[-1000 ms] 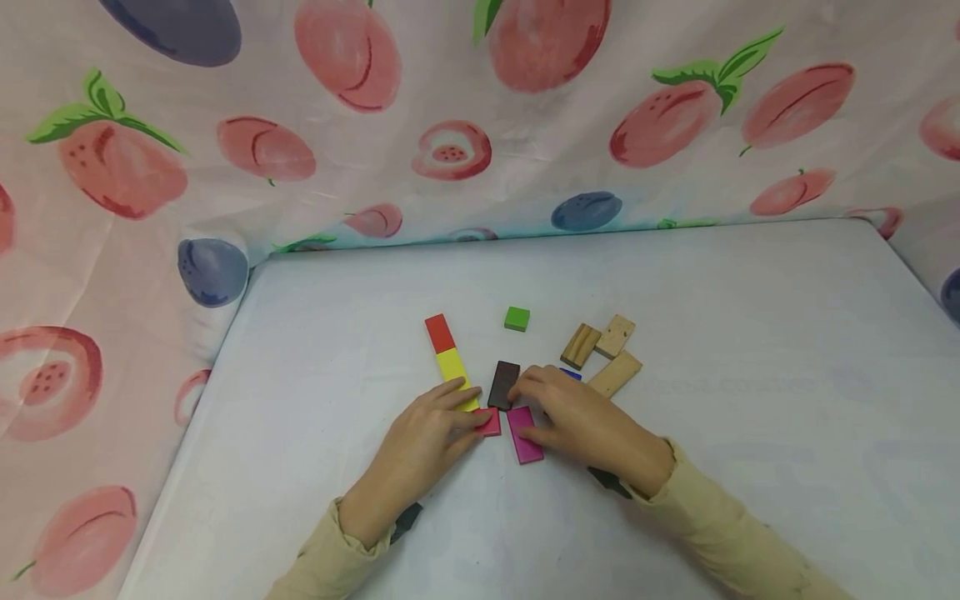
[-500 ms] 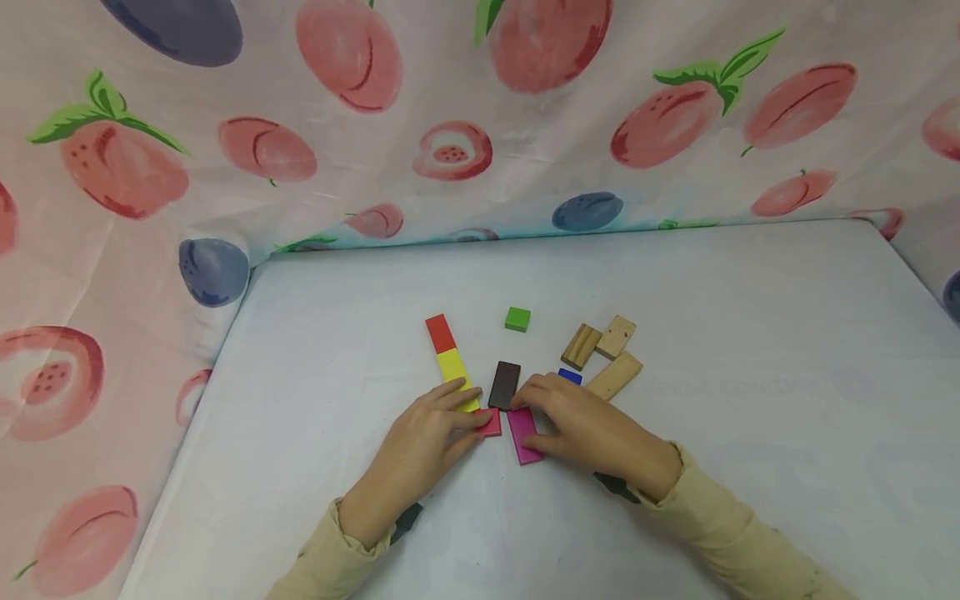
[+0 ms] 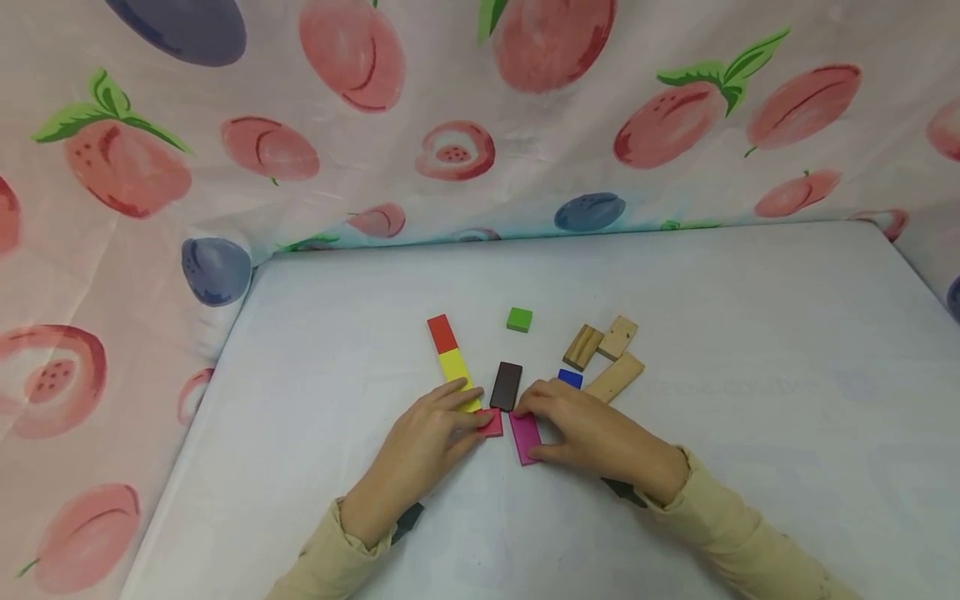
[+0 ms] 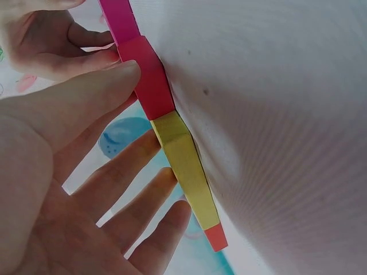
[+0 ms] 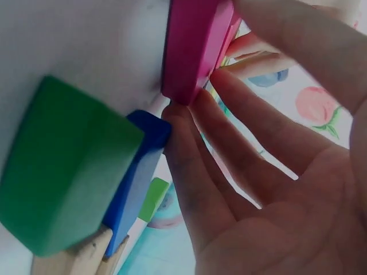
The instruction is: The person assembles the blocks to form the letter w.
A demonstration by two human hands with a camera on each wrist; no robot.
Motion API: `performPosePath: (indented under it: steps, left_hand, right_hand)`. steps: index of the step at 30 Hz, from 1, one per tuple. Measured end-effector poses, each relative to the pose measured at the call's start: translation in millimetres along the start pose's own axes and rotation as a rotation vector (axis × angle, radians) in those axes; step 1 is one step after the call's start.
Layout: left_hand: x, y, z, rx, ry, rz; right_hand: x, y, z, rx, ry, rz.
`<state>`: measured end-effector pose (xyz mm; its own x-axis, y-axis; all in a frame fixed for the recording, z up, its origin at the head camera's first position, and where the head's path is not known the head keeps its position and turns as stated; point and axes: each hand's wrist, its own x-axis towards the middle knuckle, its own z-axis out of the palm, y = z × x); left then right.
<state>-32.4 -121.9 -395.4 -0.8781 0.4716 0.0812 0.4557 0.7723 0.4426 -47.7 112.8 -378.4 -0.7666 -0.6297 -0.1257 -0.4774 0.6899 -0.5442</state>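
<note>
My left hand (image 3: pixel 420 437) pinches a pinkish-red block (image 3: pixel 491 423) between thumb and index finger. Its other fingers lie along the yellow block (image 3: pixel 454 367), whose far end meets a red block (image 3: pixel 442 333); the left wrist view has these blocks in one line. With thumb and fingertips, my right hand (image 3: pixel 600 429) holds a magenta block (image 3: pixel 525 437) at its two ends, just right of the pinkish-red one. A dark brown block (image 3: pixel 506 386) lies flat beyond it. Beside the right fingers, the right wrist view has a blue block (image 5: pixel 137 172) and a large-looking dark green block (image 5: pixel 63 172).
A small green block (image 3: pixel 520 319) lies alone farther back. Three bare wood blocks sit to the right: a striped one (image 3: pixel 583 346), a short one (image 3: pixel 618 336) and a longer one (image 3: pixel 615 377). Fruit-patterned cloth (image 3: pixel 360 158) hangs behind the white table (image 3: pixel 750 333).
My right hand has drawn slightly right and down, its thumb sliding from the magenta block's top to its near end. More of the blue block shows. The left hand stays put.
</note>
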Motion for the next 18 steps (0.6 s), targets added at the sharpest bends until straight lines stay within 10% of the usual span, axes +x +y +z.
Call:
performPosePath:
  steps: [18]
  left_hand:
    - [-0.2,-0.2,-0.1,0.001,-0.005,0.005]
  right_hand:
    - [-1.4,0.0,-0.2,-0.011,-0.007,-0.017]
